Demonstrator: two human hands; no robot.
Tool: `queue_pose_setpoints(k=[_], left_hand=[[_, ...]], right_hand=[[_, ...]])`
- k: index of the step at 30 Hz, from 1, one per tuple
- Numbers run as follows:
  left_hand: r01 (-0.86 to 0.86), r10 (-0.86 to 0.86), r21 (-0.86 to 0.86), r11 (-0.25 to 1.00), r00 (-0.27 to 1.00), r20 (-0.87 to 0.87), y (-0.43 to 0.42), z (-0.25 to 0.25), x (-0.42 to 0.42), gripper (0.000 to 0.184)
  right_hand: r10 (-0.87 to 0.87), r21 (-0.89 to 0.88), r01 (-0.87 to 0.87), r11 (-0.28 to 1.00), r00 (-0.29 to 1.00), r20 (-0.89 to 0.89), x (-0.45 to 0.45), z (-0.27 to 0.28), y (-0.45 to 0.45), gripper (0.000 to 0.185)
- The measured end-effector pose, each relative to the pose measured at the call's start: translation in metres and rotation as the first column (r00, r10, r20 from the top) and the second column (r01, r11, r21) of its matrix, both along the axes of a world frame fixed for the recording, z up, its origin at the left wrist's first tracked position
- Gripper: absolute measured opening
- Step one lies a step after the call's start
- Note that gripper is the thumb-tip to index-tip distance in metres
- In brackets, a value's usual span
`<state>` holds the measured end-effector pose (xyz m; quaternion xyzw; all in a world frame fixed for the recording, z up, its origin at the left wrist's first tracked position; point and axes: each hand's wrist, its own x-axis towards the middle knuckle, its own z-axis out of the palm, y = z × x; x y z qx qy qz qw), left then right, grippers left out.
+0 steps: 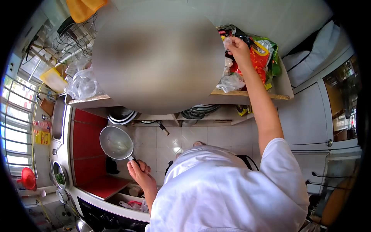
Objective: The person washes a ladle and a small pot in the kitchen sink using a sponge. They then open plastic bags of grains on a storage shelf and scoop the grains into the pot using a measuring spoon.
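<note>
By its dark handle, my left hand (142,172) holds a round light-coloured pan (116,142), low over the tiled floor. Some pale, wet-looking residue or liquid shows inside the pan. My right hand (236,47) reaches out to the upper right, its fingers pinching a piece of clear plastic (227,41). Beneath and beside it lie colourful food packets, among them a red one (259,61), on a wooden-edged shelf (270,96). A crumpled clear bag (231,83) rests at the shelf's front edge. A large blurred disc hides the shelf's middle.
Stacked bowls (122,116) and dark pans (199,112) sit on the lower shelf. On the left are a sink (58,118), a bowl of greens (60,178) and a stove (100,216). An open drawer (133,203) stands near my left arm. White cabinets (303,120) are at right.
</note>
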<state>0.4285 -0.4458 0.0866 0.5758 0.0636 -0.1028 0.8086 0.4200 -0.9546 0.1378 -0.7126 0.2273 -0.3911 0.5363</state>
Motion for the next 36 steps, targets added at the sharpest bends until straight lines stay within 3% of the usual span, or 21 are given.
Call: queue_pose_setpoints(k=[1,2,6,8,10,14,16,17,18,20,21,24,26,28,29,30,32,34,36], left_hand=[[0.01,-0.01,-0.003,1.0,1.0,-0.001,-0.001,-0.001,0.0,0.025],[0.002,-0.001,0.007,1.0,1.0,-0.026,-0.001,-0.002,0.0,0.025],[0.028,-0.027,0.01,1.0,0.999,-0.038,-0.007,-0.009,0.0,0.025],[0.041,-0.04,0.014,0.999,0.998,-0.057,-0.008,-0.01,0.001,0.025],[0.09,-0.09,-0.004,0.996,0.992,-0.083,-0.01,-0.014,0.0,0.025],[0.171,-0.171,-0.009,0.985,0.981,-0.09,-0.011,-0.021,0.001,0.022],[0.171,-0.172,-0.015,0.985,0.981,-0.095,-0.013,-0.019,-0.001,0.021],[0.188,-0.187,0.001,0.982,0.977,-0.106,-0.014,-0.019,-0.002,0.021],[0.192,-0.189,0.015,0.981,0.975,-0.117,-0.013,-0.018,-0.002,0.021],[0.195,-0.191,0.025,0.981,0.977,-0.099,-0.012,-0.018,-0.005,0.02],[0.197,-0.195,0.013,0.98,0.977,-0.09,-0.008,-0.024,-0.005,0.019],[0.164,-0.163,-0.003,0.986,0.98,-0.11,0.006,-0.034,-0.008,0.019],[0.119,-0.119,-0.013,0.993,0.981,-0.156,0.014,-0.038,-0.011,0.019],[0.086,-0.082,0.015,0.996,0.983,-0.162,0.025,-0.052,-0.015,0.018],[0.04,-0.039,0.0,0.999,0.986,-0.159,0.029,-0.053,-0.019,0.018],[-0.015,0.013,-0.011,1.0,0.988,-0.157,0.03,-0.055,-0.024,0.019],[-0.158,0.161,0.152,0.976,0.987,-0.013,0.03,-0.071,-0.035,0.019],[-0.185,0.192,0.09,0.979,0.979,-0.07,0.033,-0.074,-0.05,0.021],[-0.338,0.347,0.133,0.932,0.937,-0.049,0.03,-0.079,-0.067,0.022]], right_hand=[[0.046,-0.092,-0.042,0.995,0.998,0.042,-0.002,0.003,0.007,0.032],[-0.037,-0.249,0.048,0.967,0.998,0.048,-0.005,0.004,0.018,0.046],[-0.068,-0.362,0.12,0.924,0.986,0.151,-0.031,0.027,0.095,0.052],[-0.002,-0.375,0.007,0.927,1.0,0.013,-0.044,0.033,0.142,0.05],[0.046,-0.59,-0.064,0.805,0.998,-0.047,-0.046,0.023,0.167,0.048],[0.089,-0.599,-0.171,0.783,0.983,-0.164,-0.016,0.002,0.182,0.057],[-0.024,-0.649,-0.096,0.755,0.985,-0.173,0.004,-0.006,0.187,0.073],[-0.09,-0.693,-0.127,0.709,0.959,-0.268,0.012,-0.009,0.187,0.086],[-0.188,-0.742,-0.08,0.666,0.944,-0.271,0.021,-0.016,0.188,0.087],[-0.015,-0.532,-0.212,0.82,0.921,-0.389,0.03,-0.02,0.187,0.088],[0.136,-0.272,-0.311,0.911,0.847,-0.514,0.027,0.001,0.195,0.083],[0.176,-0.42,-0.392,0.818,0.867,-0.466,0.022,0.006,0.215,0.077],[-0.01,-0.729,-0.157,0.666,0.975,-0.22,0.018,0.002,0.228,0.072],[-0.06,-0.787,-0.031,0.616,0.994,-0.086,0.012,0.006,0.242,0.07],[-0.048,-0.763,-0.05,0.645,0.993,-0.106,0.009,0.007,0.252,0.067],[0.022,-0.738,-0.108,0.666,0.992,-0.125,0.007,0.004,0.259,0.063],[0.248,-0.694,-0.317,0.646,0.947,-0.202,0.011,-0.007,0.274,0.054],[0.457,-0.565,-0.571,0.596,0.819,-0.346,0.019,-0.013,0.288,0.041],[0.669,-0.31,-0.774,0.552,0.633,-0.389,0.033,-0.033,0.294,0.033]])
